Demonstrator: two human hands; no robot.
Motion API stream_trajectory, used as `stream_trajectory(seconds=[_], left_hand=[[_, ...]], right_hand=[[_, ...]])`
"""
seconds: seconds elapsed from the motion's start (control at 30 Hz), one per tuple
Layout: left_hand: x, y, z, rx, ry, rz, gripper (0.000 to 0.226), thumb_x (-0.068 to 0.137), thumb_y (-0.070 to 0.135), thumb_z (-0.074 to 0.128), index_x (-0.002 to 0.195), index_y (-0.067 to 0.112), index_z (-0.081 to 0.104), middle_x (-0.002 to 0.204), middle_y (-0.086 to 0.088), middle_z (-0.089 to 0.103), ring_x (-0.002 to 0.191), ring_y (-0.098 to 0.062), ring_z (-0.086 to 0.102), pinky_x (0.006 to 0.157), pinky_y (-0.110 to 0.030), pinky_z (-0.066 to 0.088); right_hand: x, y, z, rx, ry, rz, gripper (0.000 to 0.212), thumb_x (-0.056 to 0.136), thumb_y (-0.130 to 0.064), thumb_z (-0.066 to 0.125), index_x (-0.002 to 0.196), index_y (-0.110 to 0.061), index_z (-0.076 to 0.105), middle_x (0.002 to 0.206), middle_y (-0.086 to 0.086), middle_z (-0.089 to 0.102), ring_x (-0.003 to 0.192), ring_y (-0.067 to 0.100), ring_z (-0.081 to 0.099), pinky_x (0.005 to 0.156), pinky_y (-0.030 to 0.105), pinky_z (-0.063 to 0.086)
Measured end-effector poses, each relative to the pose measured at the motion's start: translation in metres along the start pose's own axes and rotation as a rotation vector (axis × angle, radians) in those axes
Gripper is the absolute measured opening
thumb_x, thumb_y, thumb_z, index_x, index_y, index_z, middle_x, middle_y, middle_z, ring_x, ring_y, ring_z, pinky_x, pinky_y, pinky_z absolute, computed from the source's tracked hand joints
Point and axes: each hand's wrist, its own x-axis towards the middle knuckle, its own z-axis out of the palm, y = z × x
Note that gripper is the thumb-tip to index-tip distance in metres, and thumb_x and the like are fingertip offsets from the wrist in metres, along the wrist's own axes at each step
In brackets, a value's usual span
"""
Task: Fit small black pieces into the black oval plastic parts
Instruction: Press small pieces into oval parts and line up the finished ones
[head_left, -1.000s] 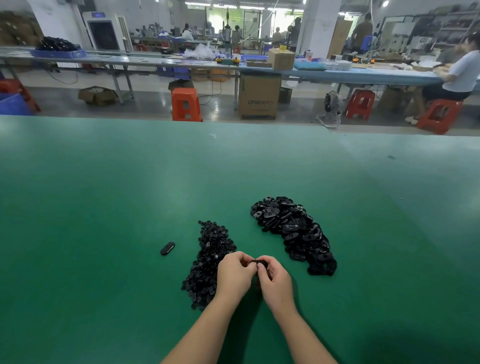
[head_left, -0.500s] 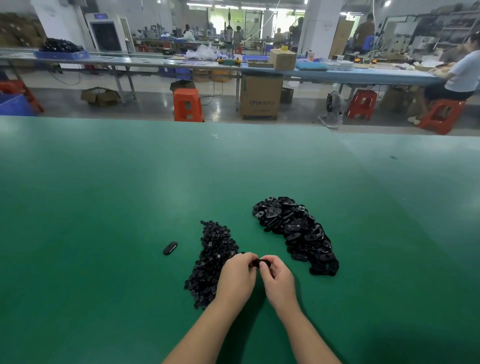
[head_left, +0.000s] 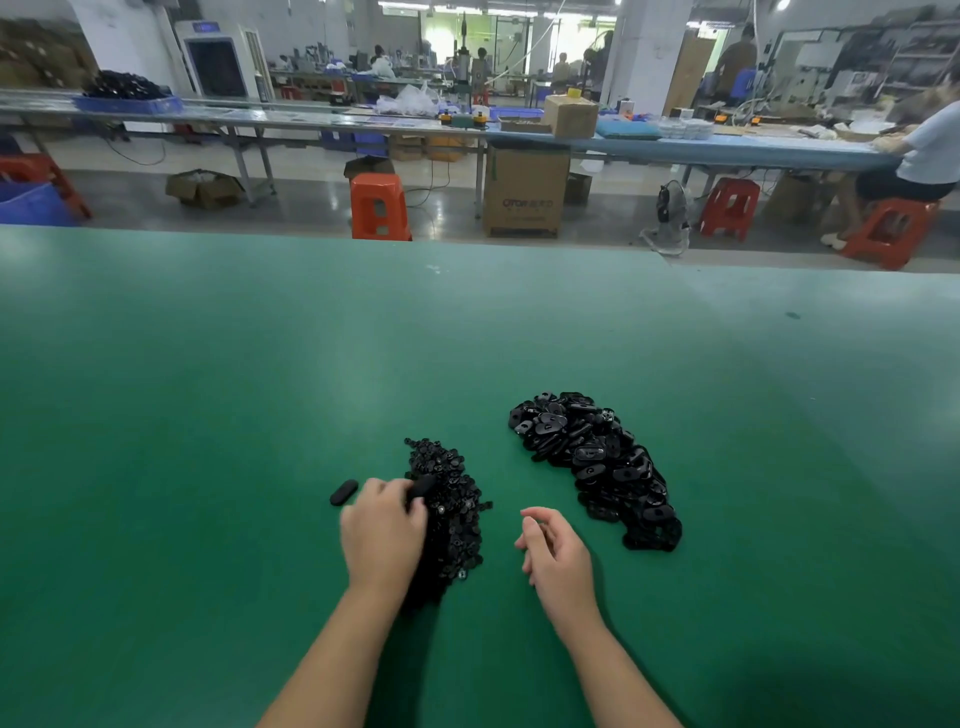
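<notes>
The hands, pressed together around one oval part a moment ago, are now apart. The left hand has swung out to the left with the oval part pinched in its curled fingers, and carries it toward the lone finished oval lying on the bench just left of it. That suggests the fit is done and the piece is about to be set down as the second finished one. The right hand has let go; its fingers hang loosely curled and hold nothing, between the two heaps.

The heap of small pieces lies partly under the left hand, near the front edge of the bench. The heap of ovals lies to the right of it, a little further back, apart from it. With two large heaps left, the task looks barely begun.

Nothing blocks the set-down spot, though the left wrist hovers over the small pieces and could scatter them. Beyond the far edge stand an orange stool, a carton and another long worktable with a seated person at its right end.
</notes>
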Motion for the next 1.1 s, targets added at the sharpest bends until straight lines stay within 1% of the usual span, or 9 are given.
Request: stream_trajectory(seconds=[0.17, 0.27, 0.37, 0.5, 0.7, 0.77, 0.83, 0.93, 1.1], left_hand=[[0.012, -0.049, -0.007, 0.115, -0.021, -0.139, 0.033, 0.091, 0.033, 0.069, 0.118, 0.017, 0.072, 0.107, -0.004, 0.063, 0.093, -0.022, 0.062, 0.088, -0.039, 0.043], [0.013, -0.057, -0.006, 0.147, 0.011, -0.02, 0.037, 0.084, 0.027, 0.077, 0.118, 0.011, 0.073, 0.11, -0.01, 0.063, 0.101, -0.03, 0.059, 0.088, -0.045, 0.045], [0.01, -0.061, -0.006, 0.182, 0.035, 0.133, 0.025, 0.084, 0.026, 0.076, 0.107, 0.017, 0.077, 0.118, -0.008, 0.067, 0.115, -0.03, 0.055, 0.094, -0.047, 0.042], [0.01, -0.072, -0.007, 0.226, -0.031, 0.108, 0.03, 0.094, 0.035, 0.062, 0.121, 0.024, 0.072, 0.134, 0.0, 0.064, 0.133, -0.022, 0.049, 0.108, -0.044, 0.033], [0.026, -0.091, -0.013, 0.209, -0.046, 0.028, 0.039, 0.097, 0.013, 0.056, 0.135, 0.004, 0.061, 0.146, -0.017, 0.052, 0.139, -0.034, 0.044, 0.115, -0.048, 0.033], [0.026, -0.091, -0.013, 0.192, -0.006, 0.033, 0.041, 0.095, 0.004, 0.058, 0.135, -0.003, 0.059, 0.144, -0.023, 0.052, 0.137, -0.038, 0.046, 0.114, -0.05, 0.035], [0.022, -0.084, -0.01, 0.125, 0.042, 0.065, 0.039, 0.089, -0.003, 0.062, 0.128, -0.006, 0.063, 0.13, -0.024, 0.062, 0.123, -0.04, 0.057, 0.104, -0.052, 0.044], [0.01, -0.063, -0.004, 0.0, -0.043, 0.042, 0.028, 0.095, 0.009, 0.059, 0.12, 0.005, 0.071, 0.102, -0.006, 0.068, 0.095, -0.023, 0.06, 0.086, -0.039, 0.051], [-0.003, -0.046, 0.007, -0.077, -0.11, 0.016, 0.027, 0.098, 0.019, 0.055, 0.119, 0.023, 0.072, 0.09, 0.009, 0.056, 0.079, -0.015, 0.056, 0.082, -0.03, 0.04]], right_hand=[[0.0, -0.001, 0.0, -0.019, -0.012, -0.008, 0.011, 0.102, -0.025, 0.057, 0.099, -0.027, 0.068, 0.077, -0.004, 0.07, 0.057, 0.007, 0.055, 0.058, 0.032, 0.047], [0.0, -0.001, 0.0, -0.023, -0.013, -0.002, 0.011, 0.102, -0.026, 0.058, 0.099, -0.027, 0.068, 0.076, -0.004, 0.07, 0.057, 0.007, 0.055, 0.058, 0.032, 0.046], [0.0, -0.002, 0.0, -0.03, -0.01, 0.002, 0.011, 0.102, -0.026, 0.058, 0.098, -0.027, 0.068, 0.077, -0.004, 0.07, 0.057, 0.007, 0.055, 0.058, 0.031, 0.047], [0.0, -0.002, 0.001, -0.042, -0.011, 0.0, 0.012, 0.102, -0.026, 0.057, 0.098, -0.027, 0.068, 0.077, -0.004, 0.07, 0.057, 0.006, 0.055, 0.058, 0.031, 0.047], [-0.001, -0.003, 0.0, -0.066, -0.014, -0.005, 0.013, 0.103, -0.026, 0.057, 0.097, -0.026, 0.068, 0.076, -0.006, 0.07, 0.057, 0.006, 0.055, 0.057, 0.03, 0.048], [-0.001, -0.003, 0.001, -0.076, -0.016, -0.005, 0.013, 0.103, -0.025, 0.057, 0.096, -0.026, 0.068, 0.075, -0.006, 0.07, 0.056, 0.004, 0.056, 0.058, 0.029, 0.048], [0.0, -0.004, 0.001, -0.086, -0.017, -0.009, 0.014, 0.103, -0.023, 0.057, 0.096, -0.027, 0.068, 0.075, -0.005, 0.07, 0.056, 0.003, 0.056, 0.057, 0.027, 0.048], [-0.001, -0.004, 0.001, -0.106, -0.022, -0.005, 0.016, 0.103, -0.02, 0.057, 0.095, -0.027, 0.068, 0.076, 0.002, 0.069, 0.056, 0.004, 0.055, 0.055, 0.025, 0.047], [-0.002, -0.003, 0.002, -0.162, -0.045, -0.006, 0.019, 0.102, -0.016, 0.057, 0.095, -0.03, 0.067, 0.081, 0.01, 0.069, 0.059, 0.008, 0.053, 0.056, 0.03, 0.047]])
